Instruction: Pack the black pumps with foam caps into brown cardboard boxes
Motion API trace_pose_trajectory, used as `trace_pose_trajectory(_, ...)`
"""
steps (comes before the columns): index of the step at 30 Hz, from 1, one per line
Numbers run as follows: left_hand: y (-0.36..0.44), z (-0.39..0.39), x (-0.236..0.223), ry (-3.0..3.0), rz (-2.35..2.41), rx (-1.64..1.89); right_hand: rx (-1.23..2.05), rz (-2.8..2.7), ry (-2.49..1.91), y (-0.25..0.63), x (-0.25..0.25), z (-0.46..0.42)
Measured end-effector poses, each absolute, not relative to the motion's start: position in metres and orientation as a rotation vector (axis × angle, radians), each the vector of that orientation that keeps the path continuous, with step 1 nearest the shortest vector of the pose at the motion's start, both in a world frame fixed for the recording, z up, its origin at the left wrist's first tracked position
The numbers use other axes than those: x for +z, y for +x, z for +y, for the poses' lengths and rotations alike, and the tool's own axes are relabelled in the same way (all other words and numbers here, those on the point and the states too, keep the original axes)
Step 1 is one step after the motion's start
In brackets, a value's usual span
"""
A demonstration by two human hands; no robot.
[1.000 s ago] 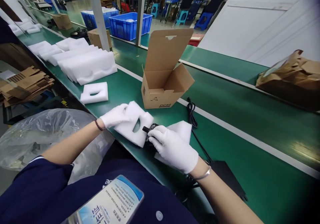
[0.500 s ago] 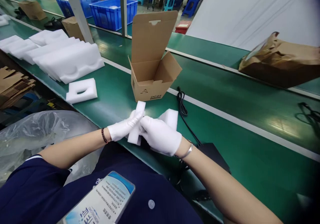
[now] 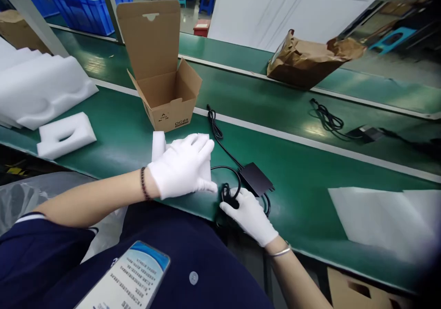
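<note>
My left hand [image 3: 182,166], in a white glove, lies over white foam pieces [image 3: 158,144] at the near edge of the green work surface. Its fingers are stretched out and the thumb points right; what lies under the palm is hidden. My right hand [image 3: 253,215], also gloved, is closed on a bundled black cable [image 3: 229,198]. Just beyond it lies a black power adapter [image 3: 256,179], its coiled cord [image 3: 214,124] running toward the box. An open cardboard box [image 3: 170,116] marked DC65 stands behind my left hand, lid raised.
A cut-out foam piece [image 3: 67,135] and stacked foam [image 3: 44,86] are at left. Blue bins [image 3: 84,8] stand behind. A crumpled brown paper package [image 3: 303,61], another adapter [image 3: 365,133] and white sheets [image 3: 386,221] lie at right.
The view has swung right. My right hand has left the foam and moved to the cable by the adapter. My left hand has turned the foam upright and now lies over it.
</note>
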State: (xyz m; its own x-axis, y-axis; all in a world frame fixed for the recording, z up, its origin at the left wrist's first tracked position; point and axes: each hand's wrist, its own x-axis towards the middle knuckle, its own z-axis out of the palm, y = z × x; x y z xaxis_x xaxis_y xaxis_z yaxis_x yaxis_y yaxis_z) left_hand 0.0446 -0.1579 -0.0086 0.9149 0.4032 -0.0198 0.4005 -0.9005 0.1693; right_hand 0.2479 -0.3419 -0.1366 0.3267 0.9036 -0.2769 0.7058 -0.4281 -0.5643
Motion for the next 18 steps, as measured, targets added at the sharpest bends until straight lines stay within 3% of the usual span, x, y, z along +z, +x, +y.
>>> trace_pose_trajectory(5,0.076,-0.157,-0.014,2.857,0.787,-0.313,1.523,-0.850,-1.522,0.240,-0.100,-0.359)
trace_pose_trajectory(11,0.071,-0.124,-0.010,2.556,0.715,-0.153,1.469,-0.569,-1.024,0.245,-0.025,-0.273)
trace_pose_trajectory(15,0.072,-0.070,-0.009,1.824,0.634,-0.353,1.602,-0.593,-1.023,0.220,-0.016,-0.194)
trace_pose_trajectory(18,0.079,-0.038,-0.013,1.639,0.559,-0.457,1.719,-0.820,-1.178,0.196,-0.019,-0.172)
